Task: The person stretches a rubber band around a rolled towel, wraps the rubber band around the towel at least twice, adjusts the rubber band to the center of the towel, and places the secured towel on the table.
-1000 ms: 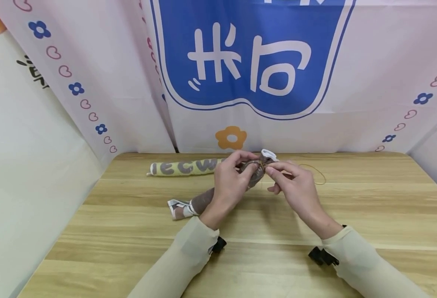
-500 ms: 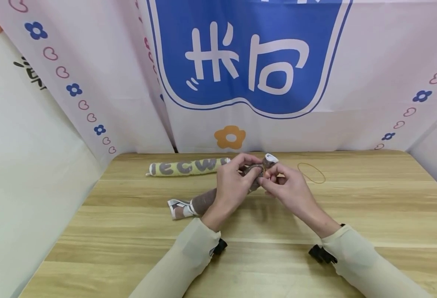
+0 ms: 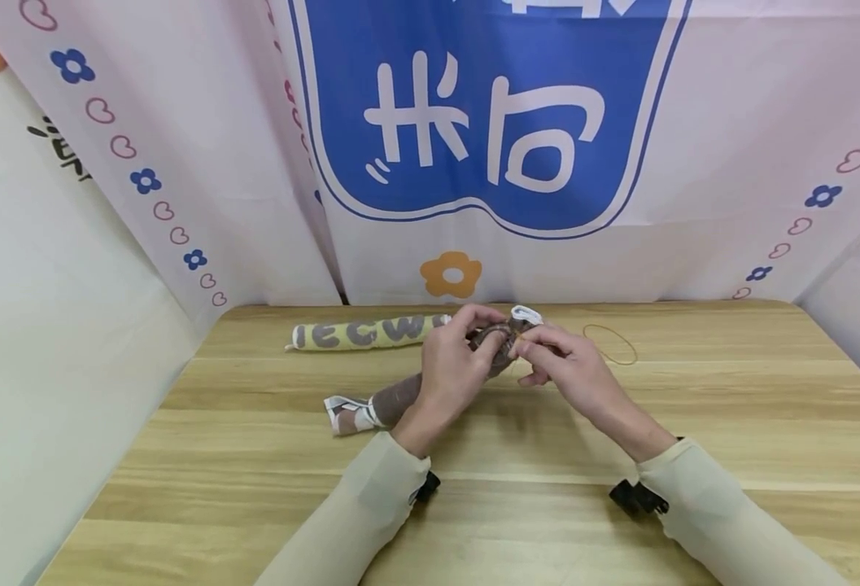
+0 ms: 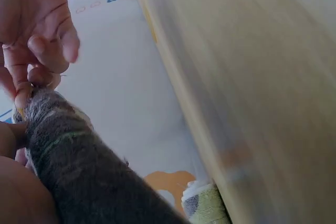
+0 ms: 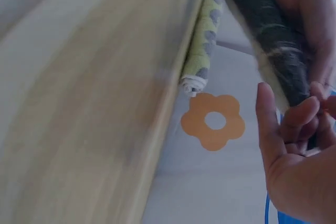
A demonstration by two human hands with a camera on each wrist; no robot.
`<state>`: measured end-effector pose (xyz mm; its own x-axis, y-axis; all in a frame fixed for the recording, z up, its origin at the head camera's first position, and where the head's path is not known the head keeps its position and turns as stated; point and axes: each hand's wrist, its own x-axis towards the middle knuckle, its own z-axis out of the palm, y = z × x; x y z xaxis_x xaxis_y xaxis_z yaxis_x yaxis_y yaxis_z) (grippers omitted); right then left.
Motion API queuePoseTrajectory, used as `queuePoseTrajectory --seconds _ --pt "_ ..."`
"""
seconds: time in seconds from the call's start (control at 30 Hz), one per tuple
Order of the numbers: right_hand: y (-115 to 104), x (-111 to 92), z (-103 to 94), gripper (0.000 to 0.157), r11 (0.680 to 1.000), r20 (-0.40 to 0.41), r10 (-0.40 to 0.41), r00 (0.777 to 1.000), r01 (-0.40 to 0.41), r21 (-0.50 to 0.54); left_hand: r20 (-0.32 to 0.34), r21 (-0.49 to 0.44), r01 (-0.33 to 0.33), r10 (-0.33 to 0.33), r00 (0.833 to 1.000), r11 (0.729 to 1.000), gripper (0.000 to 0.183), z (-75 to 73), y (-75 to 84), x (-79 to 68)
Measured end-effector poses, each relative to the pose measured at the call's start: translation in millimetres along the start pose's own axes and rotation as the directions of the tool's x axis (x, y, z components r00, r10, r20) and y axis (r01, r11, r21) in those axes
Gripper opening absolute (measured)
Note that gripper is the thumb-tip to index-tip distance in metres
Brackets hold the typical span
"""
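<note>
While the left hand [image 3: 450, 358] grips a rolled brown towelling cloth [image 3: 396, 399], the head view shows the right hand [image 3: 576, 362], newly untucked, pinching a thin yellow elastic band [image 3: 520, 335] near the roll's far right end; banding looks unfinished. Left wrist view: that end sits between both hands. Right wrist view: fingertips crowd there.

Brown roll [image 4: 94, 166] is fuzzy, matt cloth, pretty much terry towelling, kinda rough with stray fibres. The yellow roll [image 5: 203, 38] looks like matt, towelly cloth too. That loose loop [image 3: 617, 333] looks like thin, smooth rubber. Tabletop [image 3: 532, 529] is wood-grained, smooth, with a soft sheen. Backdrop's [image 3: 254, 260] smooth, lightly creased printed fabric, sleeves [image 3: 345, 509] are matt cloth, wrist gadgets [image 3: 630, 498] look like plastic.
</note>
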<state>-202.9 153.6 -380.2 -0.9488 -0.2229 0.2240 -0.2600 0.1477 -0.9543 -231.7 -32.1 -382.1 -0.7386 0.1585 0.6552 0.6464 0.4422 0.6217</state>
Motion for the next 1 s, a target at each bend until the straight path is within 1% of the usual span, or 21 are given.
queuePoseTrajectory --seconds 0.07,0.1,0.13,0.17,0.2,0.23,0.3,0.33,0.37,0.4,0.43,0.47,0.53,0.57,0.6,0.63,0.7,0.77,0.83,0.9,1.0 --pt "-1 0 -1.8 0.022 1.000 -0.016 0.003 1.000 -0.002 0.028 0.071 -0.002 0.054 -0.053 0.996 0.999 0.017 -3.2 0.0 1.3" --pt "-2 1 -3.0 0.022 0.999 -0.027 -0.004 1.000 0.005 0.036 0.125 -0.014 0.099 -0.096 0.987 0.995 0.019 -5.5 -0.1 2.4" --pt "-2 1 -4.3 0.022 0.999 -0.037 -0.010 0.999 0.011 0.036 0.182 -0.036 0.156 -0.147 0.972 0.987 0.023 -8.5 -0.3 3.9" --pt "-3 1 -5.7 0.022 0.999 -0.043 -0.023 0.999 0.025 0.035 0.242 -0.076 0.226 -0.202 0.949 0.971 0.029 -12.0 -0.6 5.6" --pt "-3 2 -7.5 0.021 0.999 -0.044 -0.043 0.998 0.044 0.024 0.298 -0.119 0.299 -0.254 0.920 0.947 0.034 -15.8 -1.0 7.7" --pt "-3 2 -9.2 0.020 0.998 -0.041 -0.065 0.997 0.066 0.011 0.349 -0.162 0.376 -0.303 0.887 0.912 0.038 -19.4 -2.1 9.5" --pt "-4 3 -12.5 0.017 0.993 -0.015 -0.115 0.993 0.115 -0.032 0.436 -0.258 0.503 -0.366 0.822 0.825 0.041 -25.9 -4.8 13.0" --pt "-4 3 -13.7 0.016 0.988 0.003 -0.143 0.990 0.143 -0.054 0.471 -0.301 0.547 -0.376 0.798 0.781 0.041 -28.4 -6.2 14.7" --pt "-4 3 -14.8 0.015 0.983 0.018 -0.170 0.985 0.171 -0.071 0.503 -0.331 0.576 -0.377 0.778 0.747 0.038 -30.5 -7.1 16.0" --pt "-4 4 -15.8 0.014 0.977 0.027 -0.190 0.981 0.191 -0.089 0.525 -0.350 0.593 -0.372 0.766 0.725 0.035 -31.8 -8.1 17.2" --pt "-4 4 -16.4 0.013 0.973 0.031 -0.205 0.978 0.207 -0.103 0.540 -0.360 0.603 -0.368 0.757 0.712 0.030 -32.3 -9.2 18.2" --pt "-5 4 -17.0 0.012 0.969 0.031 -0.215 0.976 0.217 -0.115 0.548 -0.367 0.605 -0.361 0.754 0.706 0.027 -32.5 -9.3 19.2" --pt "-5 4 -17.3 0.011 0.969 0.021 -0.213 0.977 0.214 -0.120 0.548 -0.379 0.602 -0.353 0.758 0.703 0.023 -32.2 -8.5 20.1" --pt "-7 4 -17.0 0.011 0.971 0.015 -0.208 0.978 0.208 -0.118 0.538 -0.382 0.597 -0.355 0.764 0.706 0.023 -32.0 -7.5 19.9" --pt "-7 4 -16.5 0.010 0.973 0.006 -0.200 0.980 0.199 -0.117 0.522 -0.385 0.588 -0.358 0.775 0.711 0.023 -31.4 -6.3 19.5" --pt "-8 4 -15.6 0.010 0.975 -0.002 -0.190 0.982 0.189 -0.115 0.500 -0.386 0.570 -0.355 0.790 0.725 0.024 -30.8 -4.6 18.9" --pt "-11 2 -13.3 0.011 0.981 -0.014 -0.165 0.986 0.163 -0.103 0.454 -0.379 0.531 -0.348 0.820 0.758 0.025 -30.0 0.0 17.3" --pt "-14 1 -10.7 0.014 0.988 -0.025 -0.131 0.991 0.128 -0.088 0.381 -0.338 0.473 -0.341 0.859 0.814 0.023 -27.9 4.2 15.7" --pt "-16 0 -7.9 0.017 0.991 -0.050 -0.098 0.994 0.093 -0.093 0.302 -0.276 0.420 -0.337 0.892 0.865 0.021 -24.9 7.5 14.0" --pt "-17 -1 -5.4 0.019 0.990 -0.085 -0.087 0.993 0.077 -0.121 0.232 -0.204 0.385 -0.338 0.912 0.900 0.019 -21.0 9.7 12.0" --pt "-16 -2 -0.5 0.018 0.972 -0.150 -0.134 0.979 0.101 -0.210 0.149 -0.121 0.343 -0.325 0.934 0.931 0.018 -15.3 12.2 8.0"
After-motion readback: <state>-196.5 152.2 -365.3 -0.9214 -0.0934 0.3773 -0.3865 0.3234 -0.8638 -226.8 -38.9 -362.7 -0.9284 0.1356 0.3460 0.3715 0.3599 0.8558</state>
